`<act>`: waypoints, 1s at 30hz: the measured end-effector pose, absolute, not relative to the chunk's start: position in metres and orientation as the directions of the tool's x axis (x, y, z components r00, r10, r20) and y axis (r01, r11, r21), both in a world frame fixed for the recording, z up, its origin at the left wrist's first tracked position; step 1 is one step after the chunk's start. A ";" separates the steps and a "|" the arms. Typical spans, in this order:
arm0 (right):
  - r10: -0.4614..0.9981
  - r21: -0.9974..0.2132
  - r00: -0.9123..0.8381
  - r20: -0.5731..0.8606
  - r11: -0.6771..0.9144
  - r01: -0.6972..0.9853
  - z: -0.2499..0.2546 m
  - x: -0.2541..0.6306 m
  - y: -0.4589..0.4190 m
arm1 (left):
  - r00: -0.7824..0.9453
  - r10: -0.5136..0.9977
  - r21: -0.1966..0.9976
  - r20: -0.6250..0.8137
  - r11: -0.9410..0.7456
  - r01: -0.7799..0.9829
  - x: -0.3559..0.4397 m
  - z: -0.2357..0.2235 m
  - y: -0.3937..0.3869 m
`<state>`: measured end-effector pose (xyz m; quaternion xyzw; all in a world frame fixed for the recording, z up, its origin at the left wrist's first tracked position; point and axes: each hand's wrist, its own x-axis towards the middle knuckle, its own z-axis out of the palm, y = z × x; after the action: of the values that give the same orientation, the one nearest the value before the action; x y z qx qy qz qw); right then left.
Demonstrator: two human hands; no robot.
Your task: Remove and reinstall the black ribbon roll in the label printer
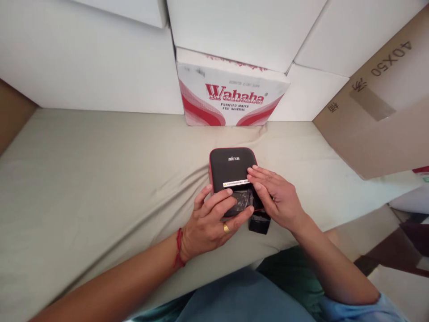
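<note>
A squarish black device (228,168) with red sides, white lettering and a white warning strip lies on the cloth-covered surface. Over its near end, my left hand (214,219) has its thumb and fingers around a small dark piece in glossy clear plastic (243,200); what that piece is, I cannot make out. My right hand (279,197) rests along the device's right side, fingers stretched out and fingertips on its top. Just below the device's near right corner sits a small black block (259,222), partly covered by plastic or shadow.
Pale creased cloth (100,179) covers the surface. At the back, a white and red Wahaha water carton (234,94) stands against large white boxes (100,58). A brown cardboard box (385,98) with black writing borders the right side. Brown board (13,112) shows at far left.
</note>
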<state>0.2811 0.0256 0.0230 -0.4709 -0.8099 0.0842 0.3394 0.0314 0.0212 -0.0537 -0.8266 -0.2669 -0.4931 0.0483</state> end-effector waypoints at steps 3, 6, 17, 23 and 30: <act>0.844 -0.493 -0.277 0.459 0.501 0.712 0.024 0.280 0.031 | 0.337 0.410 0.267 0.847 -0.878 0.397 0.025 -0.054 0.025; 0.857 -0.546 -0.199 0.475 0.465 0.697 0.024 0.275 0.026 | 0.226 0.461 0.398 0.858 -0.875 0.277 0.016 -0.057 0.033; 0.700 -0.391 -0.412 0.583 0.687 0.613 0.018 0.269 -0.034 | 0.379 0.892 0.910 0.247 -0.079 -0.407 0.011 -0.073 0.066; 0.722 -0.398 -0.372 0.584 0.654 0.644 0.013 0.270 -0.039 | 0.390 0.914 0.894 0.108 0.082 -0.440 0.013 -0.068 0.061; 0.751 -0.409 -0.397 0.528 0.634 0.656 0.028 0.270 -0.035 | 0.373 0.914 0.938 0.159 -0.022 -0.346 0.017 -0.075 0.063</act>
<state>0.2701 -0.0347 0.0275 -0.4224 -0.8330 0.0673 0.3509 0.0166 0.0630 -0.0755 -0.5213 -0.2725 -0.4893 -0.6439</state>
